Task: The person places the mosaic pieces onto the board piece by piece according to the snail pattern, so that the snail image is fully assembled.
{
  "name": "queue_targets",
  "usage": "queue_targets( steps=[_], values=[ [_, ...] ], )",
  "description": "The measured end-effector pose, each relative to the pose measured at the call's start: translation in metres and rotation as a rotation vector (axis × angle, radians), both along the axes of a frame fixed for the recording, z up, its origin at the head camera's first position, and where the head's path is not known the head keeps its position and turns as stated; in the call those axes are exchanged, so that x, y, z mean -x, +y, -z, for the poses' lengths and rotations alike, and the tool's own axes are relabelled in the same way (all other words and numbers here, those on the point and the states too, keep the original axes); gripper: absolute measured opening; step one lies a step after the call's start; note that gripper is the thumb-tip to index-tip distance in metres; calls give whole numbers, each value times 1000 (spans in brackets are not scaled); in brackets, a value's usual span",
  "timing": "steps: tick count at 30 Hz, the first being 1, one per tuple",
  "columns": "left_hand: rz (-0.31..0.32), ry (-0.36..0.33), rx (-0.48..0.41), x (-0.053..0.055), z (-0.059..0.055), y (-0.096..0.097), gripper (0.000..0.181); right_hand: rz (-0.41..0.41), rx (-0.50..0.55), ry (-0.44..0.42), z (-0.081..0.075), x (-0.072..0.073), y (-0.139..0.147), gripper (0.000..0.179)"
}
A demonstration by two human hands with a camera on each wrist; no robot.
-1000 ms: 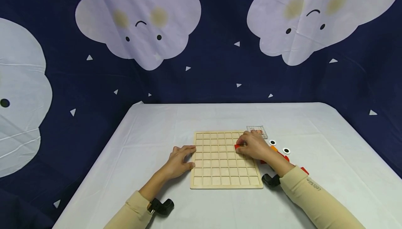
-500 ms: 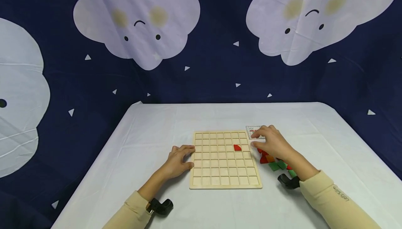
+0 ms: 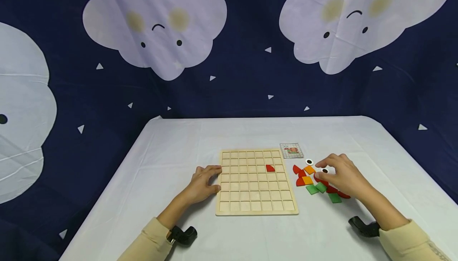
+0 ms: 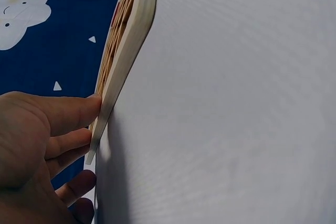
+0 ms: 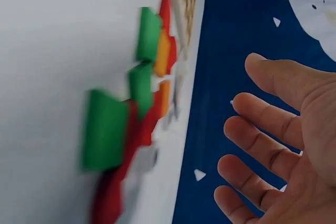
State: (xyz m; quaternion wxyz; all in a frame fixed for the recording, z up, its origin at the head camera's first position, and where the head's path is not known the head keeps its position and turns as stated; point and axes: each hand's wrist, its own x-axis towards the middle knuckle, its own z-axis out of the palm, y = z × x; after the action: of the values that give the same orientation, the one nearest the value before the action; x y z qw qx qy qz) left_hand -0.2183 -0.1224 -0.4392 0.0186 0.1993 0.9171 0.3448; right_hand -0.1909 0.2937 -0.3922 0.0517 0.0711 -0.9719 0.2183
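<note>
A pale wooden grid board (image 3: 250, 195) lies flat on the white table. One red quarter-round tile (image 3: 270, 168) sits in a cell towards its upper right. At the board's left edge, my left hand (image 3: 202, 185) rests with relaxed fingertips against the wooden side, as the left wrist view also shows on the board's edge (image 4: 126, 51). My right hand (image 3: 341, 176) hovers over the loose tiles, thumb and fingers apart, holding nothing. Beneath and beside it lie red tiles, orange squares (image 3: 307, 180), green tiles (image 3: 334, 198) and white discs with black centres (image 3: 309, 162), one partly hidden by the fingers.
A small printed card (image 3: 291, 150) with a gridded picture lies past the board's upper right corner. White cloth (image 3: 200, 137) covers the table. Behind it hangs a dark blue curtain (image 3: 243, 90) with clouds and small white triangles.
My right hand has let go of the red quarter-round tile in its cell and moved right, away from the board, over the loose tiles. My left hand has stayed at the board's edge.
</note>
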Motion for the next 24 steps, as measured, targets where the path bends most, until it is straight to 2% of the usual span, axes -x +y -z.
queue_targets(
  steps=[9, 12, 19, 24],
  values=[
    [-2, 4, 6, 0, -1, 0, 51, 20, -27, 47, 23, -20, 17, 30],
    [-2, 5, 10, 0, -1, 0, 52, 27, -50, 46, 27, -24, 18, 34],
    [-3, 11, 21, 0, 1, 0, 51, 24, -128, 23, 31, -26, 20, 46],
    [3, 18, 20, 1, 1, -1, 51, 27, -156, 17, 34, -26, 22, 41]
  ],
)
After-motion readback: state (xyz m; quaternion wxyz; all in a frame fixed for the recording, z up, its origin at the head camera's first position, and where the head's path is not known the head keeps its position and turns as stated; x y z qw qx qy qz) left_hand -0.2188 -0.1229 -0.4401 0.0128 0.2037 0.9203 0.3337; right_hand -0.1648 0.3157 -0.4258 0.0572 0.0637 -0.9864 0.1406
